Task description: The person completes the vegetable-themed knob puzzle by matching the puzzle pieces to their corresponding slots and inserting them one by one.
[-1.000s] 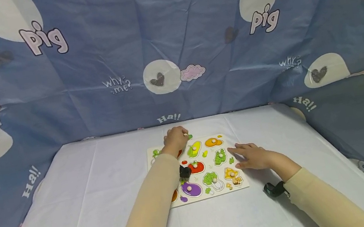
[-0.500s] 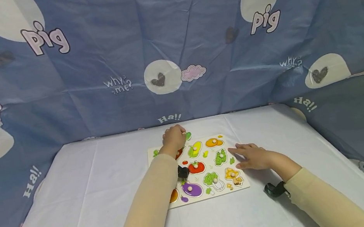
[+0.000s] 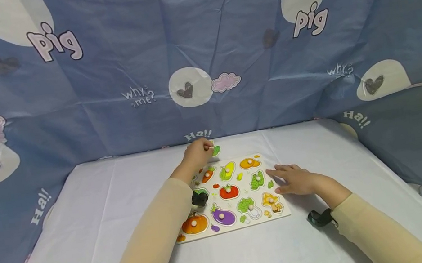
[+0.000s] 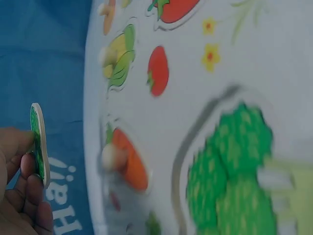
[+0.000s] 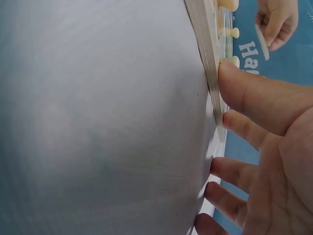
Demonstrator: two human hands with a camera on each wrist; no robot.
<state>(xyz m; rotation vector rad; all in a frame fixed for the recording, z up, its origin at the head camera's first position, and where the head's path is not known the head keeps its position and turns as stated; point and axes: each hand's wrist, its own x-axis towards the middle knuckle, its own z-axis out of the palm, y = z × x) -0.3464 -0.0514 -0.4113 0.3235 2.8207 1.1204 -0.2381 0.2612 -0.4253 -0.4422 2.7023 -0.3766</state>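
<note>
My left hand is beyond the far edge of the white vegetable puzzle board. Thumb and fingers pinch a flat green puzzle piece, seen nearly edge-on in the left wrist view, raised above the board. Its knob is hidden by the fingers. In that view a large broccoli picture with a grey outline fills the near part of the board, beside the carrot piece. My right hand lies at the board's right edge with fingers spread; the thumb touches the edge in the right wrist view.
Knobbed pieces sit in the board, among them a tomato, an eggplant, a pumpkin and mushrooms. A white cloth covers the table. A blue printed curtain hangs behind it.
The left hand has moved farther back and up with the green puzzle piece, uncovering the carrot and pumpkin. The right hand has stayed at the board's edge.
</note>
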